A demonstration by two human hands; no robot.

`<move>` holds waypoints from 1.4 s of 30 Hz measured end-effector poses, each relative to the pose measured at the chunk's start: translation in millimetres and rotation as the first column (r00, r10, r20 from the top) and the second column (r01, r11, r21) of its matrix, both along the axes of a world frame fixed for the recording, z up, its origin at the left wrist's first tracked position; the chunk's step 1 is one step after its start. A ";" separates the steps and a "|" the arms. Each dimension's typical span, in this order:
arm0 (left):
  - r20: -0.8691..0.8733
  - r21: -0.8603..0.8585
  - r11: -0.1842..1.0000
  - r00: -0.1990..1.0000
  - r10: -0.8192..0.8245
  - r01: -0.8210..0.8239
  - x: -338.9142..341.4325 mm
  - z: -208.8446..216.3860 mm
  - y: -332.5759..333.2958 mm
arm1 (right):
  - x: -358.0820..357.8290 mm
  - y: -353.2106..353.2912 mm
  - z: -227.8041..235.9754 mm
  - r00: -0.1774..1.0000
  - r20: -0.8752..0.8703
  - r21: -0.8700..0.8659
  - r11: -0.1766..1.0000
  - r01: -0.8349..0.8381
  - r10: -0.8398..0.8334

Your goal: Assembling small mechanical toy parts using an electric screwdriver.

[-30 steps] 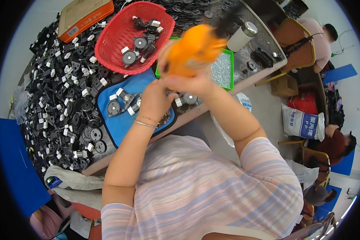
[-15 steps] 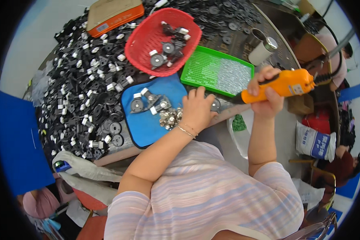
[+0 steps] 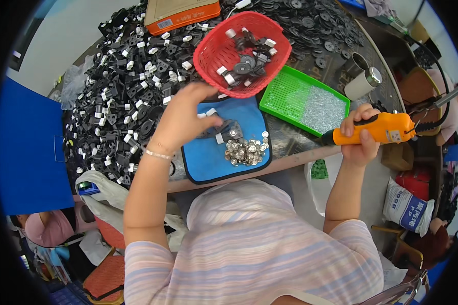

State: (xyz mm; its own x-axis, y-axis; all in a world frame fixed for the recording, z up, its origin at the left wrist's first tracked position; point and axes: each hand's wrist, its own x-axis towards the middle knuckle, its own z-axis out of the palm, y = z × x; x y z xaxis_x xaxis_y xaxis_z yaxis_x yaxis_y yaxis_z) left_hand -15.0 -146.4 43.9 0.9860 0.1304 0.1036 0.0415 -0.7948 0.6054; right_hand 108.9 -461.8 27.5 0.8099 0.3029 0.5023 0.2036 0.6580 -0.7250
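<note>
My left hand (image 3: 184,116) is over the left part of a blue mat (image 3: 198,165), its thumb apart from its curved fingers. The fingers reach toward the near rim of a red plastic basket (image 3: 201,58); no part shows in their grip. Beneath and beside the thumb lie a few dark grey parts with white ends (image 3: 233,130). A pile of small silvery metal pieces (image 3: 245,152) lies on the mat's right half. In my right hand (image 3: 360,143) is an orange electric screwdriver (image 3: 384,128), its black tip pointing left, near the table edge.
A green tray (image 3: 285,84) of small silvery screws stands right of the basket. Heaped black parts with white ends (image 3: 132,91) cover the left of the table; black discs (image 3: 305,23) lie at the back. A white bottle (image 3: 362,84), metal cup (image 3: 355,65) and orange box (image 3: 183,18) stand behind.
My left hand has left the table's front edge beside the mat and moved left, toward the basket. The screwdriver has shifted slightly right in view. The dark disc part no longer shows by the front edge.
</note>
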 end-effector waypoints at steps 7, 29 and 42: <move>-0.094 0.104 0.993 0.994 0.059 -0.049 -42.2 -64.5 9.0 | -3.5 14.2 -2.0 0.999 -0.027 -0.025 0.999 -0.032 0.031; 0.002 0.087 0.990 0.994 0.107 -0.107 -41.6 -72.3 0.9 | -8.5 17.9 -6.4 0.999 -0.033 -0.037 0.999 -0.013 0.012; 0.162 -0.052 0.961 0.952 -0.261 0.272 -13.7 -32.9 -98.8 | -4.4 8.2 -4.8 0.999 -0.041 0.021 1.000 0.017 -0.016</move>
State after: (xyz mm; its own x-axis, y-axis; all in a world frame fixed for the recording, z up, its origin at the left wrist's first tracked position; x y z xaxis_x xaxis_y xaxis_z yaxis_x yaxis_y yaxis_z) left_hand -28.7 -245.2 10.9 0.9592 -0.1224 0.2548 -0.2629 -0.7177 0.6449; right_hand 104.5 -453.7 22.7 0.8348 0.2785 0.4749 0.1851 0.6704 -0.7185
